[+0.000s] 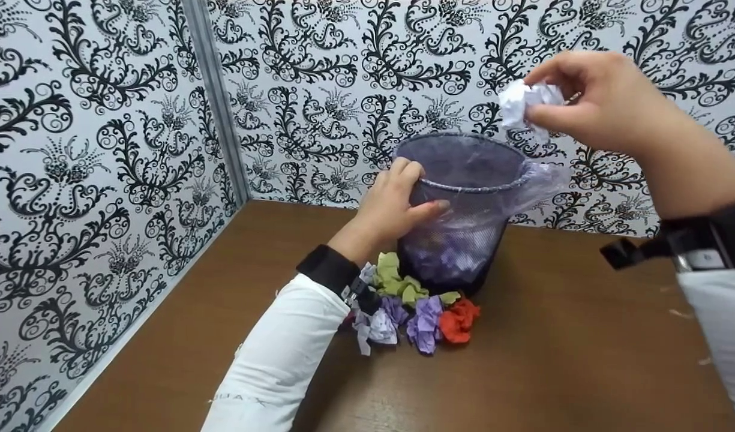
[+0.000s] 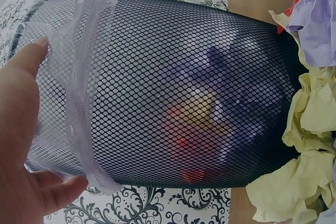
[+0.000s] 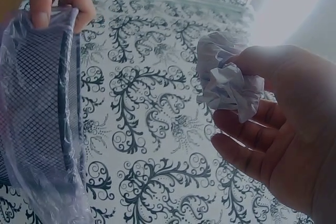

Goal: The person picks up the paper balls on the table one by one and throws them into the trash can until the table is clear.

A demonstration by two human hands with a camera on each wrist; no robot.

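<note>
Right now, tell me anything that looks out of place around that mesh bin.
Crumpled paper balls lie in a heap on the table against the foot of the mesh bin, outside it. The plastic liner bunches loosely off one side of the rim. Nothing looks broken.

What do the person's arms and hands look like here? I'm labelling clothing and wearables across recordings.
Both hands are bare, without gloves or rings that show. The left hand comes out of a long white sleeve with small faint lettering low on it, and a black wrist strap with a small clip sits at the cuff. The right hand has a white sleeve too, behind a black wrist band carrying a black and silver device.
</note>
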